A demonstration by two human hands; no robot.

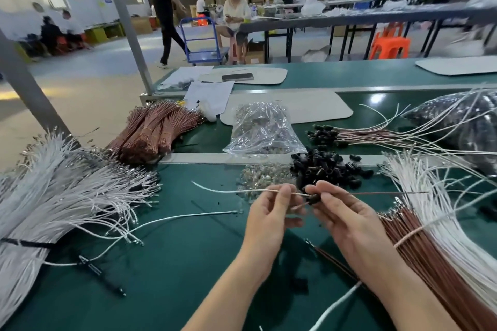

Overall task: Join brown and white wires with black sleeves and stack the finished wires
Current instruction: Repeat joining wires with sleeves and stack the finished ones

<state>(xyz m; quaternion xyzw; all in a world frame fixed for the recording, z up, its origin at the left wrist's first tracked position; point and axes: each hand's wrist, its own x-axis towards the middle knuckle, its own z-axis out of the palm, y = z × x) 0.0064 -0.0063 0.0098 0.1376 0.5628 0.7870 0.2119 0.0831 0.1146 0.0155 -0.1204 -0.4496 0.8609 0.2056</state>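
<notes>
My left hand (271, 212) pinches a white wire (228, 191) that runs out to the left. My right hand (347, 220) pinches a black sleeve (313, 199) at the joint, and a brown wire (382, 193) leads off to the right from it. Both hands meet above the green table (188, 263). Just behind them lies a heap of loose black sleeves (328, 169). Finished wires with black sleeves (357, 135) lie stacked at the back right.
A big bundle of white wires (53, 196) fills the left side, with tied brown wire bundles (153, 131) behind it. Brown and white wires (435, 244) fan out at the right. A clear bag of metal parts (262, 130) and loose terminals (265, 173) sit mid-table.
</notes>
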